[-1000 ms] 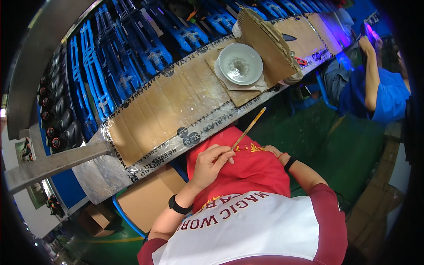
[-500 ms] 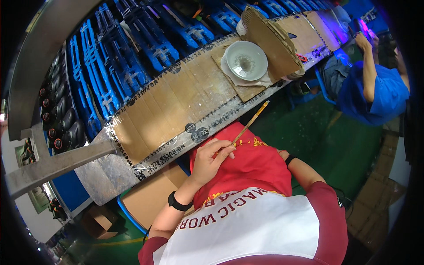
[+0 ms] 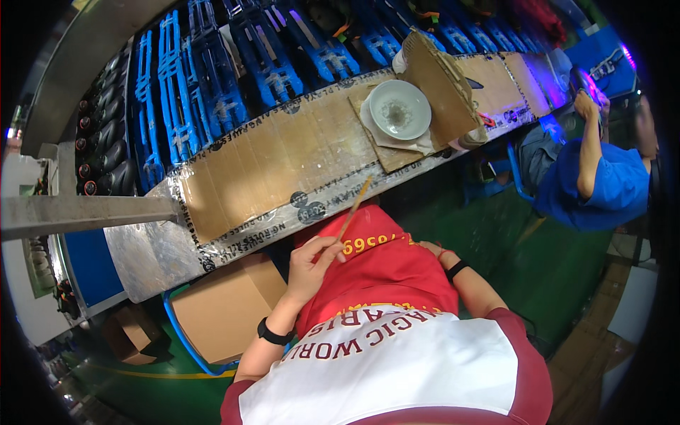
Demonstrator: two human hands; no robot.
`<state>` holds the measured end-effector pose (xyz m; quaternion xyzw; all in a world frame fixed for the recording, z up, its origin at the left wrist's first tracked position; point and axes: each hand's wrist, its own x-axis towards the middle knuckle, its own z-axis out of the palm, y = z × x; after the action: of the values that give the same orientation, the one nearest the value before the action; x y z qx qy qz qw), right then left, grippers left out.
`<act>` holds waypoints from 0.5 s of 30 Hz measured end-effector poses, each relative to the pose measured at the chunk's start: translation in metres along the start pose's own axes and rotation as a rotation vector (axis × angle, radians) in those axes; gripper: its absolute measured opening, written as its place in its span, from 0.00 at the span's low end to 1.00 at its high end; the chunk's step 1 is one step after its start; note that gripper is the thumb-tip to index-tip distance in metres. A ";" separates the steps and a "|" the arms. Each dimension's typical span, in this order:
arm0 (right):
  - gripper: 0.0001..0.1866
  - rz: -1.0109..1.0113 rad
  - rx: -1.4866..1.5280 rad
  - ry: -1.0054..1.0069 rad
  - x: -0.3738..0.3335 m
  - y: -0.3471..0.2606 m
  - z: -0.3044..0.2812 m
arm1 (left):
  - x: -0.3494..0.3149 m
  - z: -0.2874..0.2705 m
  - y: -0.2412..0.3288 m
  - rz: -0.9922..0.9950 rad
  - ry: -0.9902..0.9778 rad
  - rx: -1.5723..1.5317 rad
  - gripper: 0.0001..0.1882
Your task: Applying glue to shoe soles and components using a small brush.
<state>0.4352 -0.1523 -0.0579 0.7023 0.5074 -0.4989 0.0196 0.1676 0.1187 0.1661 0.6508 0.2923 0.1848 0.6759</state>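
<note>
My left hand [image 3: 312,269] is closed in a pinch around a thin brush [image 3: 356,205], whose yellowish tip points up and away beside the table's near edge. My right hand [image 3: 433,253] rests on the red apron [image 3: 375,262] over my lap, its fingers laid against the cloth and partly hard to see. Beyond the brush, a white bowl [image 3: 423,106] with greyish residue at its bottom stands on a white sheet over a cardboard piece [image 3: 393,157].
Cardboard and clear film cover the long table [image 3: 255,170]. An upright cardboard flap [image 3: 445,92] stands beside the bowl. Several blue frames [image 3: 173,99] line the far side. A metal bar [image 3: 85,212] juts in at left. At right sits a co-worker in blue [image 3: 602,180].
My left hand has shifted left and slightly down with the brush, now farther from the bowl. The view has turned a little. My right hand shows more on the apron.
</note>
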 end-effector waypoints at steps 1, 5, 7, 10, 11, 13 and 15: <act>0.19 -0.004 -0.011 0.002 0.001 0.003 0.001 | -0.004 0.001 -0.004 -0.020 0.028 -0.005 0.07; 0.19 -0.023 0.012 0.034 -0.001 0.019 0.007 | -0.016 0.012 -0.013 -0.040 0.140 0.035 0.08; 0.19 -0.030 0.052 0.053 -0.006 0.031 0.015 | -0.021 0.020 -0.013 -0.098 0.191 0.110 0.07; 0.19 -0.039 0.125 0.078 -0.010 0.039 0.021 | -0.024 0.030 -0.006 -0.074 0.221 0.078 0.06; 0.19 -0.039 0.144 0.086 -0.009 0.042 0.021 | -0.024 0.031 -0.002 -0.081 0.238 0.072 0.06; 0.19 -0.032 0.192 0.094 -0.013 0.045 0.025 | -0.020 0.031 0.004 -0.056 0.247 0.082 0.06; 0.19 -0.014 0.236 0.097 -0.016 0.045 0.028 | -0.013 0.027 0.009 -0.087 0.270 0.019 0.06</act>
<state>0.4494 -0.2003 -0.0827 0.7195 0.4503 -0.5207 -0.0915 0.1763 0.0903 0.1767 0.6132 0.4104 0.2383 0.6315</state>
